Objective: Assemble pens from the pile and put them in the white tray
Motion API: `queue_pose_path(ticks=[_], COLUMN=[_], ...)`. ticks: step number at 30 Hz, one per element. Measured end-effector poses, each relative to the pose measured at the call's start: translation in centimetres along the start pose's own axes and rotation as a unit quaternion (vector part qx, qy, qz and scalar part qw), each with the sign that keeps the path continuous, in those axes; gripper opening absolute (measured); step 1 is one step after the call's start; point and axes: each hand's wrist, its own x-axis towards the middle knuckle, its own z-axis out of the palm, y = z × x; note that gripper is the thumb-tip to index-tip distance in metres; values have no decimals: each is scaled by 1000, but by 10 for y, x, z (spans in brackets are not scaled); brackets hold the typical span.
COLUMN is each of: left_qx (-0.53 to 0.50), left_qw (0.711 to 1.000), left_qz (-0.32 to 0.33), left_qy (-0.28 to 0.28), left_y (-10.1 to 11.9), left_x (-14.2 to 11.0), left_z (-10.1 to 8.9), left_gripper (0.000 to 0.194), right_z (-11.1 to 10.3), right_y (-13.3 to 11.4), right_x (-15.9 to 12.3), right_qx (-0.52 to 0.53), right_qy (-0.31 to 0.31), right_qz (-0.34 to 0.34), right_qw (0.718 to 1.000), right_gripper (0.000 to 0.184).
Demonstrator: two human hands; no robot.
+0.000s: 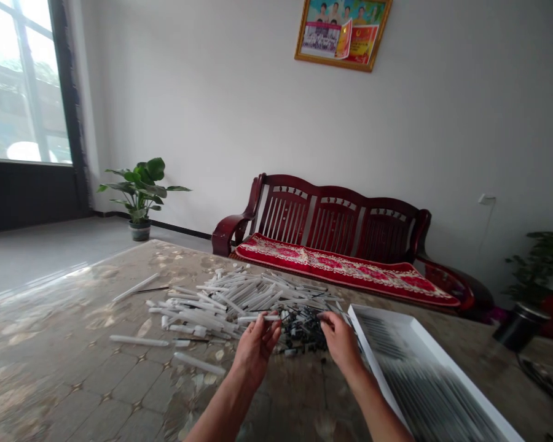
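Observation:
My left hand (257, 347) pinches a whitish translucent pen barrel (271, 318) that lies crosswise in its fingers. Over to the right, my right hand (341, 341) has thumb and forefinger together above a heap of small black parts that look like pen caps (304, 331). What those fingertips hold, if anything, is too small and dark to make out. Behind and left of my hands spreads a large pile of white pen barrels (244, 291). A few loose barrels, such as one pale barrel (138, 340), lie apart on the patterned table (105, 380).
A white shallow box (428, 337) with rows of dark slim pens stands right of my right forearm. Beyond the table is a wooden bench (336, 215) with a red cover. A black canister (520, 325) and a dark cable (541, 380) are at the far right.

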Motion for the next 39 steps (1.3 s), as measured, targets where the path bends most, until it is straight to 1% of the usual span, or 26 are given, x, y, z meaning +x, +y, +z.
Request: queue_pose_path(ticks=[3,6,10,14,16,19,21,24,27,30,34,39], left_qx=[1,11,33,50,59,68,69,71,73,70,70,73], left_qw=[1000,1000,999,999,998,997,997,997,997,997,997,996], left_qz=[-8,-14,-13,-14,-18,-27,-30,-29,-29,-32,-38,-40], left_qy=[-3,-7,-7,-14,-15,-15,-19,-22,-18,-20,-20,-22], left_y=[-4,-9,-10,-11,-13,-17,-19,-21,-22,-23,-24,-25], left_x=[-1,-3,-3,-2,-2,-3,-4,-6,-7,-8,-11,-12], left_z=[1,1,-1,-3,-3,-2,-1,-1,-2,-2,1,2], left_gripper=[2,3,3,5,5,5,6,7,8,8,9,9], right_z=[-15,-16,-10,-7,-5,-2,3,13,24,30,31,30], right_y=[25,36,39,38,36,27,19,8,0,-8,-16,-18], right_x=[-1,-8,-13,-16,-17,-20,-23,-27,-32,-35,-37,-40], right_qx=[-138,-193,-213,-226,-206,-117,-47,45,120,179,228,226], right_qy=[-60,-92,-100,-70,-39,-3,-1,-16,-23,-17,-13,-14], right_qz=[3,-7,-19,-32,-34,-34,-32,-22,2,19,26,18], right_qw=[989,977,972,971,977,993,998,999,993,983,973,974], right_gripper=[30,33,31,22,20,19,17,16,18,19,15,10])
